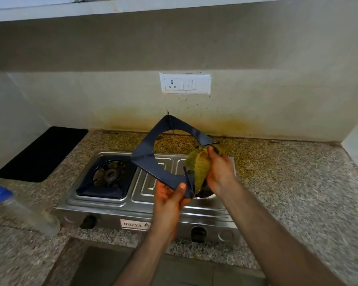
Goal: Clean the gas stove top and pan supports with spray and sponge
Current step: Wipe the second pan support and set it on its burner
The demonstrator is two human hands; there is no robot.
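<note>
A steel two-burner gas stove (141,205) sits on the granite counter. Its left burner still carries a dark pan support (100,189). The right pan support (151,149), a dark square plate with a round hole, is lifted and tilted above the stove. My left hand (170,198) grips its near corner. My right hand (220,169) presses a yellow-green sponge (201,167) against the support's right edge. The right burner is mostly hidden behind hands and sponge.
A clear spray bottle with a blue top (19,205) lies at the left edge of the counter (298,182). A black mat (43,153) lies left of the stove. A white socket panel (185,83) is on the stained wall behind.
</note>
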